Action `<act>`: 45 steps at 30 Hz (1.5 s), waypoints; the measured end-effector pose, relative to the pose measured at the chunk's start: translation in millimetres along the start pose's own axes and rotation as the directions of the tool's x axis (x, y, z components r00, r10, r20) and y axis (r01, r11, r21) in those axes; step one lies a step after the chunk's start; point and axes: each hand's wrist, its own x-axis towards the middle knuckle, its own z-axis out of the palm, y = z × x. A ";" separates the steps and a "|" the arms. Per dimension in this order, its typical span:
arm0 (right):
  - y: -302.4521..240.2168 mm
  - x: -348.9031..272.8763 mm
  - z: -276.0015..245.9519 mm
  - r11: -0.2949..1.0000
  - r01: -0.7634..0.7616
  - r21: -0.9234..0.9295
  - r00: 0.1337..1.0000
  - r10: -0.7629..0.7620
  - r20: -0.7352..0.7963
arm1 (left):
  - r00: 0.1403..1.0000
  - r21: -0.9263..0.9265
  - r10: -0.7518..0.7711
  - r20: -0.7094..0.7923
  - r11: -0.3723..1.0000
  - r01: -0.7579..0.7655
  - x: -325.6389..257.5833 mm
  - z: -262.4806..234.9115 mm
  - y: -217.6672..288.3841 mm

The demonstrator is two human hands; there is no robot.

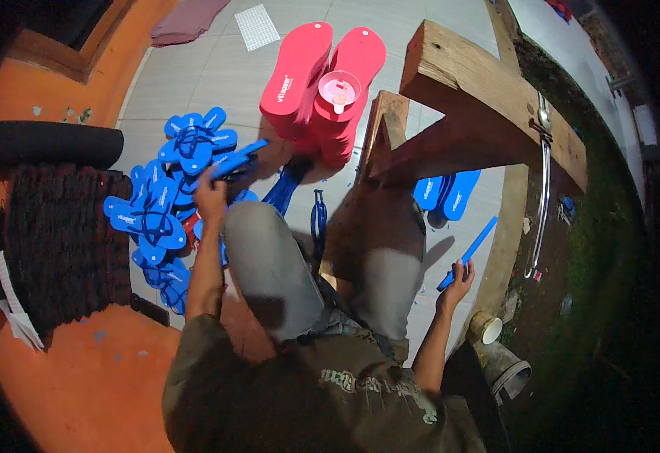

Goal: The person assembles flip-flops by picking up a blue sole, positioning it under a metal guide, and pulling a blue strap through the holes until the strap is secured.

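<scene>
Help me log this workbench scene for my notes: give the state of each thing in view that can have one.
left hand: closed on a blue sandal, held over the pile.
right hand: gripping a blue sole, held edge-on, tilted.
blue sandal pile: heaped loosely on the floor, straps fitted.
red soles: stacked flat, no straps visible.
pink cup: upright on the red stack.
blue soles by bench: leaning together.

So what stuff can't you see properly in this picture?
- Head view: the left hand grips a blue sandal; its fingers are hidden behind the sandal.
- Head view: the feet are hidden by the grey knees.
- Head view: the blue soles on the right are partly hidden by the wooden bench.
- Head view: the right side past the grass is too dark to make out.
- Head view: the contents of the pink cup on the red soles are too small to tell.
</scene>
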 end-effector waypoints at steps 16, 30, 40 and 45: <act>-46.8 -49.0 -10.2 0.990 0.128 0.057 0.941 -0.140 0.309 | 0.667 -0.268 -0.737 -0.111 0.668 0.694 -27.6 -111.7 -5.0; -123.8 -160.9 89.0 0.686 0.727 0.023 0.376 -0.427 0.823 | 0.942 -0.802 0.001 0.335 0.526 0.284 -135.4 -48.5 274.7; -214.5 -127.7 66.5 0.980 0.117 0.159 0.565 -0.197 0.801 | 0.797 -0.768 0.414 0.440 0.634 0.094 -126.0 -66.6 339.0; -259.2 -105.4 52.8 0.783 0.489 0.384 0.360 -0.582 0.729 | 0.620 -0.855 0.770 0.151 0.417 -0.310 -91.0 -64.7 390.8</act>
